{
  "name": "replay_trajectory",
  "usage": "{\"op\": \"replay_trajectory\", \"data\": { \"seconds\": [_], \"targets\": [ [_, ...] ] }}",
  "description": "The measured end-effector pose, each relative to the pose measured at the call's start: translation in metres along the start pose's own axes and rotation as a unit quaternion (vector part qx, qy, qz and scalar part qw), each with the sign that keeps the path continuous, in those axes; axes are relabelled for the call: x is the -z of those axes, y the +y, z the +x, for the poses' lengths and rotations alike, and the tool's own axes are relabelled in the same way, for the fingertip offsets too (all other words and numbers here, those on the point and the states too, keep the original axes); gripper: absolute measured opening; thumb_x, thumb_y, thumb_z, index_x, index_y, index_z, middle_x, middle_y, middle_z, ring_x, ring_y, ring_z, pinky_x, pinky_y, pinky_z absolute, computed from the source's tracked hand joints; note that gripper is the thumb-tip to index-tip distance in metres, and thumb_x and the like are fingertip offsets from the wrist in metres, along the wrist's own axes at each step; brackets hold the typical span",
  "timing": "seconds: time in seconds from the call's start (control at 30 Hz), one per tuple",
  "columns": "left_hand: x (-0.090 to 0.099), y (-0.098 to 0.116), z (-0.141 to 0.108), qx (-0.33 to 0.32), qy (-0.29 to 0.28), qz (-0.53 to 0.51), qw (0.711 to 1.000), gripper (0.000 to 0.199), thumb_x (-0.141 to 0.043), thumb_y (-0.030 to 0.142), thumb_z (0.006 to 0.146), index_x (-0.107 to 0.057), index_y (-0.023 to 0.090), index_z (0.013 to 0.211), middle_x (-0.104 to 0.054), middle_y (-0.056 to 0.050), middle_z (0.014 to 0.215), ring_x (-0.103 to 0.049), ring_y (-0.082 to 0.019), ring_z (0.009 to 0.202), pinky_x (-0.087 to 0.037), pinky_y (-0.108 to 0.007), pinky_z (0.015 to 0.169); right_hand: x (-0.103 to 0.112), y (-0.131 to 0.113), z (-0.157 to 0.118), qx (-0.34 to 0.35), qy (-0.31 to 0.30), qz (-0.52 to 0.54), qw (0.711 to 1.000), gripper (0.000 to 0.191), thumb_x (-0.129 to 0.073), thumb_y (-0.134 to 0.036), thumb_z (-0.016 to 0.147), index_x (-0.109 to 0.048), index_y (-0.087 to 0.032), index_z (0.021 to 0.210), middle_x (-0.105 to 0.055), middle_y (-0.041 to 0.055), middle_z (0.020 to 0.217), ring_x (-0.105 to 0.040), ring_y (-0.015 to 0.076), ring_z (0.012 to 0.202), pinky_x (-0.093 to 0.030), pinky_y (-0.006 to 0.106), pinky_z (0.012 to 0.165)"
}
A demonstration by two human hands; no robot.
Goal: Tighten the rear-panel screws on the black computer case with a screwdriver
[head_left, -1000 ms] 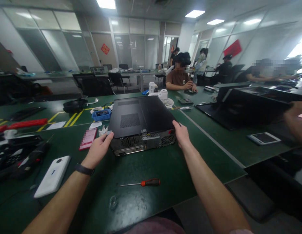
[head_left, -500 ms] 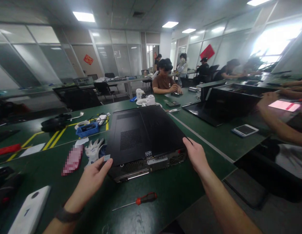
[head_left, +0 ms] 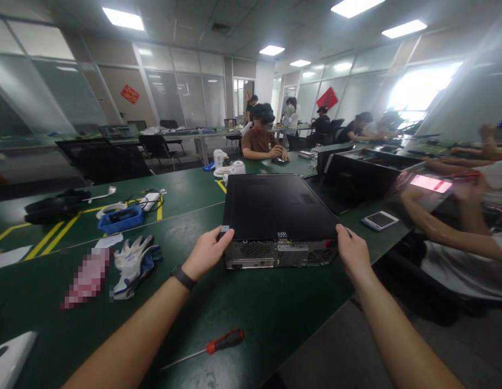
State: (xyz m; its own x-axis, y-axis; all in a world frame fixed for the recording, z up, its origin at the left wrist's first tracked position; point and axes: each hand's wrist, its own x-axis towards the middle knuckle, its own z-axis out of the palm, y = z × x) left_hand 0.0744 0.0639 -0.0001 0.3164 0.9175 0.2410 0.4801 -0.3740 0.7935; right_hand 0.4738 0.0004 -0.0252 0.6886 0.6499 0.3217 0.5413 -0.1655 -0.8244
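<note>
A black computer case (head_left: 279,208) lies flat on the green bench (head_left: 271,308) in the middle of the scene, its vented back side turned to the near side. The person's left grip (head_left: 208,251) is grasping the case at its near left top corner, thumb uppermost, with a dark wristband (head_left: 183,277) around the wrist. The right grip (head_left: 352,248) is grasping the near right top corner; how far its fingers reach underneath cannot be told. Nearer than the case and apart from it, a screwdriver (head_left: 226,341) with a red and black handle lies with its shaft pointing left. Left of the left grip are white and blue gloves (head_left: 130,267), and left of these a pink thing (head_left: 89,275), masked by blocks. Farther off on the left sits a blue tray (head_left: 123,222) with dark contents too unclear to name. On the right, a pale device (head_left: 380,220) with a dark screen lies near a larger black box (head_left: 358,178). On the far side sits a co-worker (head_left: 255,143) in a brown shirt.
</note>
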Motion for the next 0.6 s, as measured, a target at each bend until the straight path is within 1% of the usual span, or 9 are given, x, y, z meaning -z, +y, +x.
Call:
{"op": "replay_trajectory", "data": {
  "seconds": [0.13,0.17,0.23,0.33,0.4,0.43,0.5,0.57,0.6],
  "targets": [
    [-0.029,-0.002,0.046,-0.005,0.021,-0.009,1.0,0.051,-0.05,0.062,0.097,-0.076,0.019,0.101,-0.079,-0.008,0.101,-0.071,-0.026,0.095,-0.052,-0.033,0.085,-0.002,0.006,0.039,-0.041,0.003,-0.034,0.999,0.048,-0.05,-0.051,0.102,-0.075,-0.014,0.115,-0.077,0.0146,0.113,-0.071,0.0316,0.108,-0.056,0.043,0.095],
    [-0.035,-0.003,0.057,-0.004,0.027,-0.009,1.0,0.051,-0.05,0.062,0.097,-0.076,0.019,0.101,-0.079,-0.008,0.101,-0.071,-0.026,0.095,-0.051,-0.033,0.085,-0.003,0.006,0.047,-0.049,0.003,-0.047,0.998,0.044,-0.052,-0.05,0.103,-0.074,-0.014,0.116,-0.075,0.0137,0.116,-0.07,0.0299,0.108,-0.056,0.044,0.095],
    [-0.045,-0.005,0.077,-0.002,0.036,-0.008,0.999,0.052,-0.049,0.063,0.098,-0.076,0.018,0.104,-0.079,-0.01,0.102,-0.07,-0.026,0.097,-0.051,-0.033,0.086,-0.006,0.006,0.064,-0.057,-0.001,-0.071,0.996,0.035,-0.064,-0.043,0.101,-0.065,-0.019,0.126,-0.067,0.0086,0.13,-0.068,0.0239,0.111,-0.059,0.045,0.095],
    [-0.056,-0.003,0.099,-0.003,0.035,-0.005,0.999,0.055,-0.05,0.064,0.097,-0.075,0.015,0.103,-0.078,-0.012,0.101,-0.071,-0.025,0.094,-0.052,-0.033,0.084,-0.008,0.003,0.085,-0.047,0.003,-0.107,0.993,0.038,-0.066,-0.04,0.099,-0.063,-0.018,0.13,-0.064,0.0096,0.133,-0.067,0.0251,0.113,-0.059,0.046,0.095],
    [-0.063,0.002,0.106,-0.007,0.04,0.006,0.999,0.054,-0.053,0.063,0.097,-0.073,0.014,0.11,-0.078,-0.014,0.106,-0.072,-0.025,0.095,-0.054,-0.034,0.087,-0.008,0.0,0.095,-0.027,0.016,-0.133,0.991,0.037,-0.066,-0.04,0.1,-0.062,-0.019,0.131,-0.064,0.0096,0.133,-0.067,0.0242,0.113,-0.059,0.046,0.095],
    [-0.065,0.005,0.107,-0.01,0.049,0.016,0.999,0.054,-0.053,0.061,0.098,-0.07,0.013,0.117,-0.077,-0.015,0.112,-0.072,-0.026,0.099,-0.054,-0.035,0.091,-0.006,-0.002,0.097,-0.012,0.026,-0.145,0.989,0.038,-0.066,-0.04,0.1,-0.061,-0.019,0.132,-0.064,0.0096,0.133,-0.067,0.0242,0.113,-0.059,0.047,0.095],
    [-0.069,0.011,0.104,-0.021,0.074,0.046,0.996,0.057,-0.052,0.056,0.1,-0.062,0.01,0.132,-0.07,-0.02,0.13,-0.067,-0.029,0.119,-0.05,-0.04,0.104,-0.003,-0.007,0.098,0.033,0.041,-0.168,0.984,0.042,-0.063,-0.04,0.101,-0.059,-0.018,0.136,-0.063,0.0134,0.137,-0.065,0.0274,0.119,-0.056,0.05,0.101],
    [-0.07,0.017,0.098,-0.044,0.092,0.076,0.992,0.061,-0.053,0.051,0.1,-0.053,0.009,0.143,-0.054,-0.024,0.152,-0.05,-0.032,0.144,-0.039,-0.045,0.119,0.0,-0.012,0.095,0.1,0.032,-0.189,0.976,0.051,-0.058,-0.043,0.102,-0.055,-0.013,0.143,-0.061,0.0194,0.144,-0.06,0.0329,0.131,-0.048,0.053,0.112],
    [-0.069,0.021,0.095,-0.062,0.092,0.093,0.989,0.063,-0.055,0.05,0.099,-0.05,0.009,0.147,-0.046,-0.023,0.159,-0.039,-0.033,0.152,-0.033,-0.045,0.124,0.002,-0.014,0.092,0.138,0.017,-0.199,0.97,0.057,-0.057,-0.046,0.101,-0.053,-0.011,0.146,-0.059,0.0215,0.147,-0.055,0.0353,0.138,-0.042,0.053,0.117]
  ]
}}
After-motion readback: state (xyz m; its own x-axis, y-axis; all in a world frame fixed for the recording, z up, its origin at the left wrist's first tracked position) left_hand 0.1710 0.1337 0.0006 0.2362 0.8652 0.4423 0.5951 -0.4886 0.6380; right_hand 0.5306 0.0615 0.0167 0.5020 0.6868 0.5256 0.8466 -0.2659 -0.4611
